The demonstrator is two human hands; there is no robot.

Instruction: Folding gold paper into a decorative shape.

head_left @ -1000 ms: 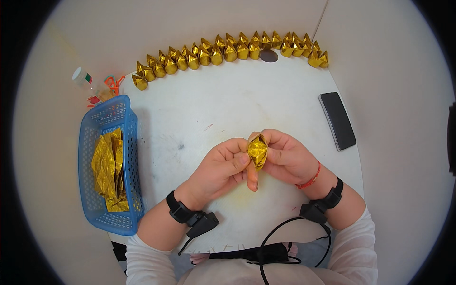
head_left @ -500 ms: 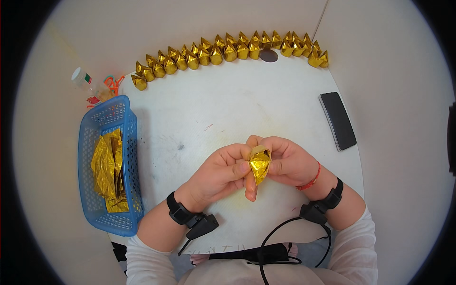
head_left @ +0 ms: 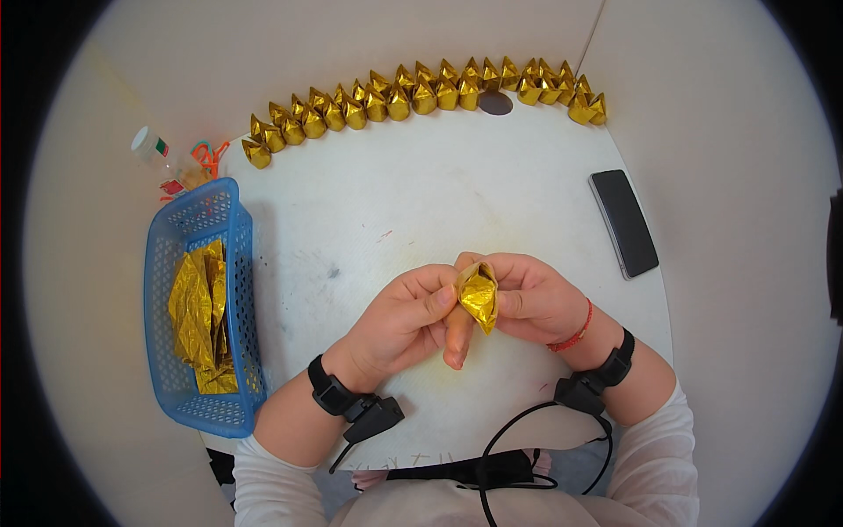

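A small folded gold foil paper ingot (head_left: 479, 297) is held between my hands over the near middle of the table. Its pale inner side shows at the open top rim, and a pointed end is directed toward me. My left hand (head_left: 406, 314) pinches its left edge between thumb and fingers. On the other side, my right hand (head_left: 529, 297) grips it with the thumb on the front edge; one finger reaches down behind the ingot. Part of the fingers behind the foil is hidden.
Finished-looking gold foil ingots (head_left: 399, 102) line the table's far edge in rows. A blue perforated basket (head_left: 246, 299) with gold foil sheets (head_left: 198, 307) stands at left, near a clear bottle (head_left: 151, 142) and orange scissors (head_left: 209, 156). A black phone (head_left: 624, 224) lies at right; a cable (head_left: 492, 443) hangs near me.
The foil ingot has tilted, its pointed end swinging slightly to the right. My left thumb has shifted up and left along its edge. My right hand stays nearly in place.
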